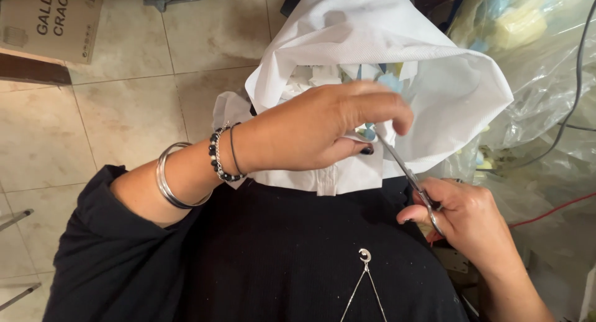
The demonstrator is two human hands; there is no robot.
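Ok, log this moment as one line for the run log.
left hand: pinching small blue piece at white bag mouth | right hand: holding scissors, blades at the piece | floor: tiled

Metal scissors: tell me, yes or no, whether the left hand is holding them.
No. The metal scissors are gripped by the right hand, while the left hand pinches the white fabric.

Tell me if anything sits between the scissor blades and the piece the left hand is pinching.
Nothing visible does. The scissors in the right hand point straight up to the small blue piece in the left hand, in front of the white bag.
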